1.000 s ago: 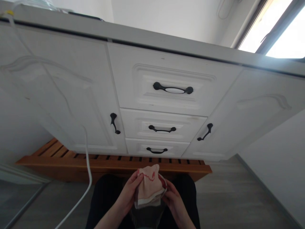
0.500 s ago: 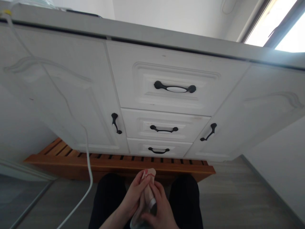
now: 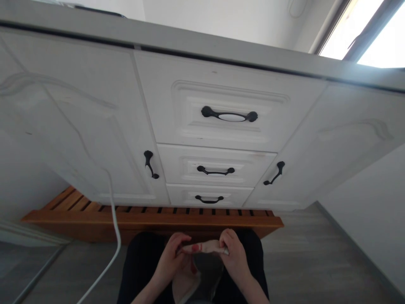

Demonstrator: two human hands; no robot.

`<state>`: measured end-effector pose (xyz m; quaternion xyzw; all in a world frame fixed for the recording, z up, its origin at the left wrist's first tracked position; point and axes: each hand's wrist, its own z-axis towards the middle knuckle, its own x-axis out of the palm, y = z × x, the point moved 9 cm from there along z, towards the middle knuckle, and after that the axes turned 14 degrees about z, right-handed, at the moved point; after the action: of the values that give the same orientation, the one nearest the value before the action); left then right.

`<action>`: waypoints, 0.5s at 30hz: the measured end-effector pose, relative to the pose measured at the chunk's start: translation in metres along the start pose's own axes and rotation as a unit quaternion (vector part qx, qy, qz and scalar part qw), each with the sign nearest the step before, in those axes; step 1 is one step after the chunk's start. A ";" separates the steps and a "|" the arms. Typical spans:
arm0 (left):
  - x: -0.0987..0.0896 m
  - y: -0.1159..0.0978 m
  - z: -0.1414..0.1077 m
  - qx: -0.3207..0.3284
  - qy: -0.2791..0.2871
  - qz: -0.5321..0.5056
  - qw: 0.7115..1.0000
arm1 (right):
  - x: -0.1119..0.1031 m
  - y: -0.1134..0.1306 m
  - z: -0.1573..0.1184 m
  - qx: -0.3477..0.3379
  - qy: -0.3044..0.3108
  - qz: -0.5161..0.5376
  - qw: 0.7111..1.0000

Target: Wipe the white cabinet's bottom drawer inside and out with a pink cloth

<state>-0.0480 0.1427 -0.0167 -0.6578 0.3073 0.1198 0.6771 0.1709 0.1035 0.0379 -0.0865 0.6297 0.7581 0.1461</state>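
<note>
A pale pink sock (image 3: pixel 209 246) with red marks is stretched sideways between my two hands, low in front of my knees. My left hand (image 3: pixel 172 257) is closed, pinching its left end. At the right end, the fingers of my right hand (image 3: pixel 233 253) are folded round the fabric, and a bit of white edge sticks out beside them. More pink fabric (image 3: pixel 185 280) hangs beneath my left hand. Below the stretched part is a dark grey area (image 3: pixel 209 272), blurred; I cannot tell whether it belongs to the sock.
My knees (image 3: pixel 144 253) in dark trousers flank the hands. Ahead stands a white cabinet (image 3: pixel 218 135) with black-handled drawers and doors. A slatted wooden platform (image 3: pixel 152 217) runs along its base. A white cable (image 3: pixel 115 228) hangs down at the left. Grey floor (image 3: pixel 303 261) lies to the right.
My hands were close together on the bunched sock; now they are apart, my right hand farther right, with the sock spread between them. The view has shifted slightly.
</note>
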 end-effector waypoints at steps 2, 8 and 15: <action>0.005 -0.004 -0.002 0.045 0.014 0.044 0.998 | 0.001 0.006 0.001 0.004 0.009 0.000 1.000; 0.030 0.042 -0.001 -0.008 -0.002 0.021 1.000 | 0.025 0.026 0.006 0.100 0.108 0.009 0.989; 0.070 0.109 0.001 -0.121 0.053 -0.054 0.990 | 0.028 0.054 0.014 0.104 0.156 -0.002 0.982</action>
<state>-0.0548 0.1380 -0.1458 -0.7557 0.2902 0.0845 0.5810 0.1270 0.1113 0.0819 -0.1887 0.7202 0.6652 0.0558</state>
